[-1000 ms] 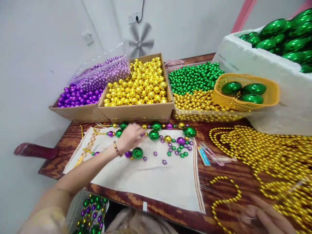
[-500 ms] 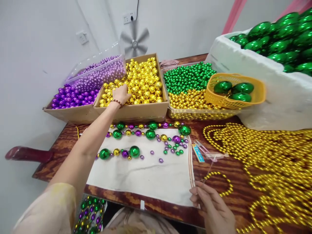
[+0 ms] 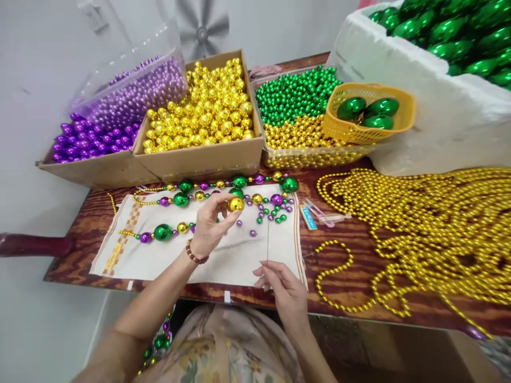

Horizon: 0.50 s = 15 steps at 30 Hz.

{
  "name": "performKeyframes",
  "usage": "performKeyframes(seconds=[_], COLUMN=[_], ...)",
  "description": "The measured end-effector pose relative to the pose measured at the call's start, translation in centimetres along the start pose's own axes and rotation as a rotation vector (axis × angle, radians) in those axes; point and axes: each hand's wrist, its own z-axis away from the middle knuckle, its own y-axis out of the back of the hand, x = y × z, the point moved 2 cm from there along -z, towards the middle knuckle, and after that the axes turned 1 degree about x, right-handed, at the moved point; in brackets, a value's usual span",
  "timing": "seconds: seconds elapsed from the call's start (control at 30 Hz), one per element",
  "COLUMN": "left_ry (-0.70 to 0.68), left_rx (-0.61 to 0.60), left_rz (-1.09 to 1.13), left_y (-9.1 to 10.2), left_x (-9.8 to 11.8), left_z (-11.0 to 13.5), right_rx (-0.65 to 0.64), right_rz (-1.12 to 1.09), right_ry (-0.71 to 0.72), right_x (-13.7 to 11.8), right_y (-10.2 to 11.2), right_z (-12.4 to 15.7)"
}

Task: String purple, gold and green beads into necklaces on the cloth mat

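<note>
My left hand (image 3: 209, 229) pinches a shiny gold bead (image 3: 236, 204) between thumb and fingertips, above the white cloth (image 3: 159, 260). Closed at the fingertips, my right hand (image 3: 285, 290) holds a thin, long needle (image 3: 268, 239) pointing away from me. Strung green, purple and gold beads run in rows across the cloth, among them a big green bead (image 3: 163, 232); my left hand hides part of the nearest row. Small loose purple and green beads (image 3: 271, 217) lie to the right of the held bead.
Behind the cloth stand a cardboard box of gold beads (image 3: 199, 150), purple beads (image 3: 96, 141), and a tub of green and gold beads (image 3: 297, 96). A yellow basket (image 3: 407, 114) rests against a foam box (image 3: 439, 127). Scissors (image 3: 319, 213) and heaped gold bead chains (image 3: 439, 229) lie right.
My left hand has come back from the gold bead box to above the cloth, now with a gold bead. My right hand has moved left over the cloth's front edge with the needle.
</note>
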Motion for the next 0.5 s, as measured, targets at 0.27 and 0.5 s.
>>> performKeyframes(seconds=[0.27, 0.5], left_ry=[-0.069, 0.160], left_rx=[-0.010, 0.090], left_rz=[-0.013, 0.279], left_y=[0.3, 0.6], left_x=[-0.5, -0.8], left_z=[2.8, 2.5], right_rx=[-0.013, -0.062], right_rz=[0.043, 0.103], right_ry=[0.060, 0.084], right_x=[0.8, 1.2], right_y=[-0.8, -1.1], right_z=[0.9, 0.9])
